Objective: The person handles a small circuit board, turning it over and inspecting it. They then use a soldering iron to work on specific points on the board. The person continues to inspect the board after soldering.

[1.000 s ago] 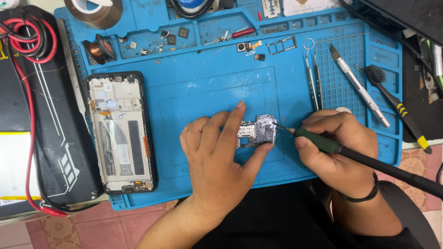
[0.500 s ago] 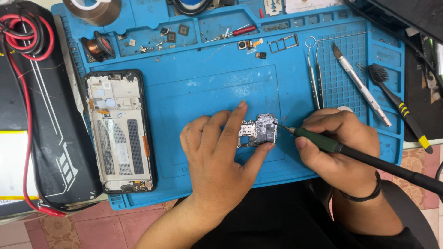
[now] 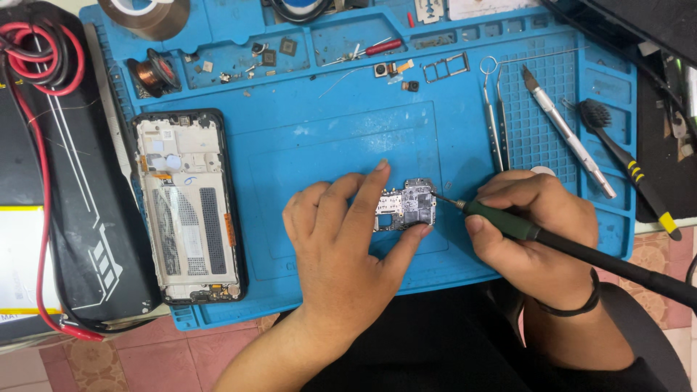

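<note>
Left of the grip, an opened phone chassis (image 3: 190, 207) is lying untouched. The left hand (image 3: 348, 239) is still clamping the small circuit board (image 3: 406, 206) between forefinger and thumb; nothing has shifted. The right hand (image 3: 534, 236), closed around the soldering iron (image 3: 552, 239), is holding its tip at the board's right edge.

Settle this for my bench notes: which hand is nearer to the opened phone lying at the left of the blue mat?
Left. The left hand rests just right of the opened phone, pinning the circuit board. The right hand sits farther right, beyond the board, holding the soldering iron.
</note>
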